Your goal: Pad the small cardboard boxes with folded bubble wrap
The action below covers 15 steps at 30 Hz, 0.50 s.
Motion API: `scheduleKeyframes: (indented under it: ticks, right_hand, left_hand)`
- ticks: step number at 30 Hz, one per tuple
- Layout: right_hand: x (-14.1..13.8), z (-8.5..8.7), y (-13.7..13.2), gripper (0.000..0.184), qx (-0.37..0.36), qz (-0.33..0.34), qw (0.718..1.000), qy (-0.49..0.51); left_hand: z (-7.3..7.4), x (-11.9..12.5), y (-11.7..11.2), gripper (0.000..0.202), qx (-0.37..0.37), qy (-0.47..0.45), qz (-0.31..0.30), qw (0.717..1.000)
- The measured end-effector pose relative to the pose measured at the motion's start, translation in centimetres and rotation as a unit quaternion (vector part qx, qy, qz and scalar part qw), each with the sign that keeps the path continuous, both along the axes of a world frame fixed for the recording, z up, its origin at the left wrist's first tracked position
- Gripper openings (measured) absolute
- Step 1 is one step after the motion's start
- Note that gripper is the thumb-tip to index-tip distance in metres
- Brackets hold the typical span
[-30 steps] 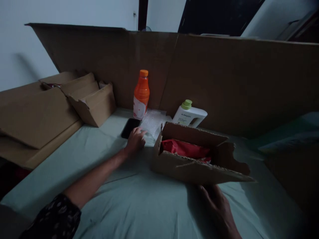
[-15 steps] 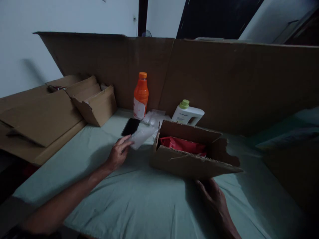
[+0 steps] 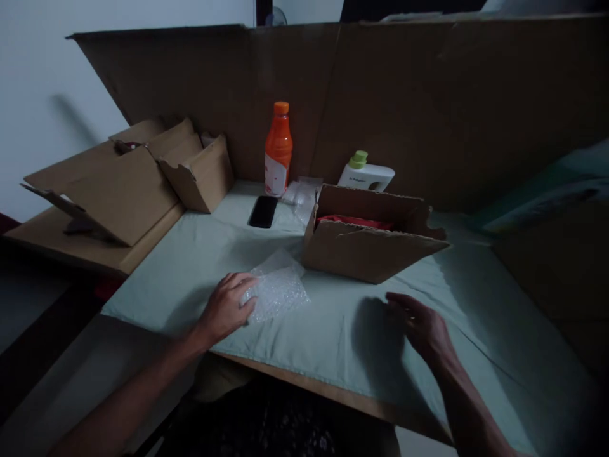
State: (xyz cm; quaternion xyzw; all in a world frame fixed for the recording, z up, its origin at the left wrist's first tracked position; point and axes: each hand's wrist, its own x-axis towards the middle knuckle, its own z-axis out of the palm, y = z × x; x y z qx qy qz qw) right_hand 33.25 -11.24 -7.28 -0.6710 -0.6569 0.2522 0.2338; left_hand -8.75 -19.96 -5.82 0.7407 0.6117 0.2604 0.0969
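Observation:
My left hand (image 3: 223,309) grips the near edge of a sheet of bubble wrap (image 3: 278,289) that lies on the pale green cloth (image 3: 333,330). My right hand (image 3: 421,324) hovers open just above the cloth, fingers spread, holding nothing. Behind both hands stands an open cardboard box (image 3: 368,238) with something red (image 3: 354,221) inside. The box is a hand's width beyond my right hand.
An orange bottle (image 3: 278,150), a white bottle with a green cap (image 3: 364,172), a black phone (image 3: 263,211) and more bubble wrap (image 3: 301,193) sit at the back. Empty cardboard boxes (image 3: 143,184) lie to the left. A tall cardboard wall (image 3: 428,101) closes the far side.
My left hand has pulled a sheet of bubble wrap from the back of the table toward me and laid it on the cloth. My right hand has come away from the box.

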Motion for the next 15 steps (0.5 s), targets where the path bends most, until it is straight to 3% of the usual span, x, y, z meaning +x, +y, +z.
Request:
scheduleKeyframes:
  ticks: [4, 7, 11, 15]
  right_hand:
    - [-7.6, 1.5, -2.0, 0.038, 0.016, 0.141, 0.986, -0.089]
    - [-13.6, 2.3, -1.3, 0.038, 0.035, 0.175, 0.969, -0.171]
    - [-18.8, 2.6, 0.1, 0.035, 0.025, 0.187, 0.962, -0.199]
    - [-21.4, 2.3, -0.1, 0.026, 0.013, 0.213, 0.953, -0.216]
  left_hand:
    - [-1.0, 3.7, 3.9, 0.042, -0.070, 0.044, -0.012, 0.997]
    - [-1.2, 3.7, 4.6, 0.036, -0.080, 0.036, -0.039, 0.995]
    - [-0.4, 0.7, 2.0, 0.031, -0.096, 0.024, -0.105, 0.990]
    - [0.1, -2.8, -1.6, 0.021, -0.089, -0.061, -0.138, 0.985]
